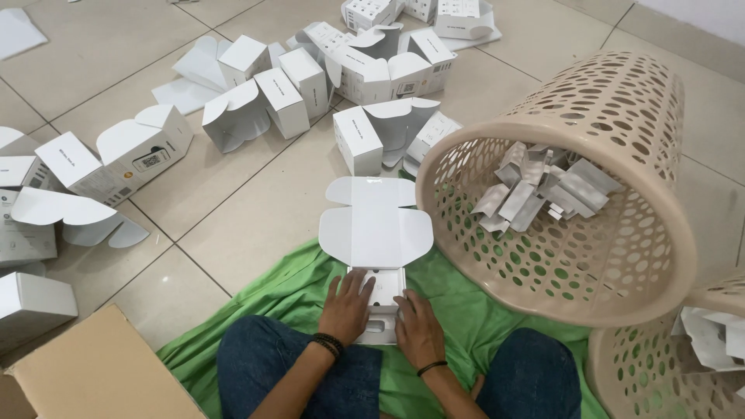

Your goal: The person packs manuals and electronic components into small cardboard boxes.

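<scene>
A small white cardboard box (378, 299) sits on the green cloth (279, 291) spread over the tiled floor (256, 209), between the seated person's knees, with its lid (375, 225) flapped open toward the far side. The left hand (347, 306) lies flat with fingers spread over the box's left half, pressing down on what is inside; the right hand (417, 326) rests on the near right corner, fingers curved loosely over the edge. Neither hand is closed around anything; both press rather than grip.

The box looks like thin folded card: light, stiff along its creases but easily dented on the flat panels, and smooth enough to slide on the cloth. It is best taken by its side walls near the corners, where the folds give strength, and not by the open lid, whose rounded tabs would likely bend or tear.

To the right a beige perforated plastic basket (621, 256) lies tipped on its side, touching the lid's edge, with silvery foil packets (543, 190) inside. Many like white boxes (310, 81), open and shut, lie scattered on the far and left floor. A brown carton (93, 372) stands at near left.
</scene>
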